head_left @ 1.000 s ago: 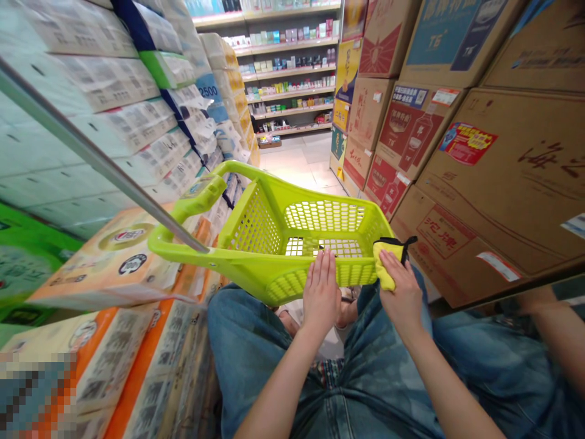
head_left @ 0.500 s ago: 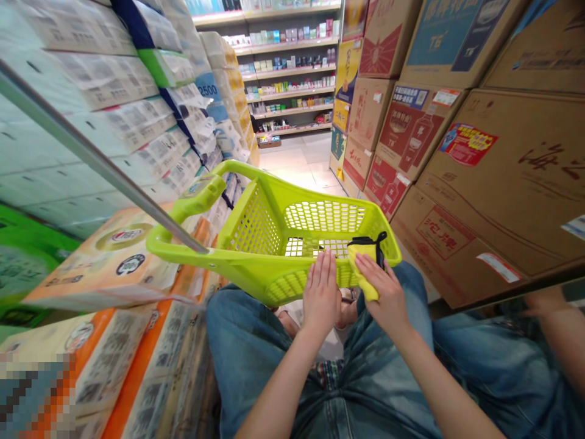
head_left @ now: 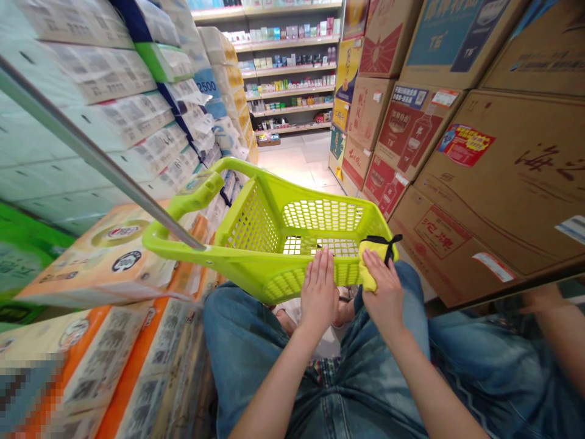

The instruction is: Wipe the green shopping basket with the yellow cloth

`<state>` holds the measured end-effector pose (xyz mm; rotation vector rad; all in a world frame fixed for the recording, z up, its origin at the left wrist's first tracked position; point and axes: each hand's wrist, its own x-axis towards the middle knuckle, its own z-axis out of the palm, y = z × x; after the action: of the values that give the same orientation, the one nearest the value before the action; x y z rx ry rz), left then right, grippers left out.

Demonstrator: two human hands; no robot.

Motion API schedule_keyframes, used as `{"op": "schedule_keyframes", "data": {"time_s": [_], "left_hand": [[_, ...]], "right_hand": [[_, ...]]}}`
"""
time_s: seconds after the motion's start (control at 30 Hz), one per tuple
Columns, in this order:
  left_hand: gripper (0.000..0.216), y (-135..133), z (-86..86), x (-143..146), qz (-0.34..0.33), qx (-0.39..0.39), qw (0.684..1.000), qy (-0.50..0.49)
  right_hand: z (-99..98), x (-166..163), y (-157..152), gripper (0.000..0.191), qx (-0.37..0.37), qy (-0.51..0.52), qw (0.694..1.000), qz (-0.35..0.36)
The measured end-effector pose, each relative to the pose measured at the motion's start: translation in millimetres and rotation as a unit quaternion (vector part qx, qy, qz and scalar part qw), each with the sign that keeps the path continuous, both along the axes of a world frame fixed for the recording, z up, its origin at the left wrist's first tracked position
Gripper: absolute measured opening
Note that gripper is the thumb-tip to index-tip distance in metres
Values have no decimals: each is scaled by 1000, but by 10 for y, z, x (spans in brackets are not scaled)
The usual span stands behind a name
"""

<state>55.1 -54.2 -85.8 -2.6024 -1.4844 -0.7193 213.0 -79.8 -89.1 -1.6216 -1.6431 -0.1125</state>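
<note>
A lime-green shopping basket (head_left: 242, 256) with perforated walls and a long pull handle stands in front of my knees. My left hand (head_left: 319, 296) lies flat against its near side, fingers stretched out and close together, holding nothing. Toward the basket's right end, my right hand (head_left: 384, 296) presses a yellow cloth (head_left: 378, 246) with black trim onto the rim. The fingers lie over the cloth, which hides part of the corner. Inside, the basket's floor shows its grid of holes.
Stacked tissue packs (head_left: 100, 70) rise at left, with orange-and-white packs (head_left: 105, 244) lower down. Cardboard cartons (head_left: 498, 183) wall the right side. Goods fill the shelves (head_left: 292, 88) beyond the tiled floor (head_left: 297, 160). Denim-clad legs (head_left: 498, 360) and an arm appear at right, perhaps a reflection.
My right hand has slid the yellow cloth a little right along the rim to the basket's corner. My left hand stays almost in place on the near side.
</note>
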Motion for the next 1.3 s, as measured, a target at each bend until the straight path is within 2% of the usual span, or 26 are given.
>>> {"op": "schedule_keyframes", "data": {"time_s": [0.13, 0.23, 0.4, 0.57, 0.7, 0.77, 0.87, 1.0, 1.1, 1.2, 1.3], "left_hand": [[74, 19, -56, -12, 11, 14, 1000, 16], [74, 18, -55, -23, 11, 15, 1000, 18], [75, -10, 38, -19, 3, -1, 1000, 22], [77, -11, 63, -8, 7, -7, 1000, 20], [79, -3, 24, -10, 4, 1, 1000, 19], [79, -3, 14, -9, 5, 4, 1000, 21], [79, -5, 12, -3, 8, 7, 1000, 24], [77, 6, -22, 1, 9, 9, 1000, 21], [74, 23, -67, -5, 18, 18, 1000, 18], [74, 30, -79, -14, 18, 21, 999, 20], [74, 18, -49, -14, 7, 14, 1000, 21]], "right_hand": [[117, -402, 55, 76, -9, -20, 996, 86], [142, -443, 56, 77, -9, -24, 994, 109], [45, -30, -46, 75, -10, -47, 993, 111], [-148, 546, -127, 68, 13, -11, 999, 28], [-230, 732, -110, 64, 23, 27, 999, -30], [-211, 655, -82, 66, 20, 32, 998, -53], [-118, 358, -36, 71, -2, 9, 998, -56], [34, -164, 21, 77, -25, -17, 999, 15], [100, -431, 53, 79, -30, -19, 996, 82], [105, -447, 46, 82, -26, -22, 992, 118], [61, -242, -12, 84, -28, -45, 989, 139]]}}
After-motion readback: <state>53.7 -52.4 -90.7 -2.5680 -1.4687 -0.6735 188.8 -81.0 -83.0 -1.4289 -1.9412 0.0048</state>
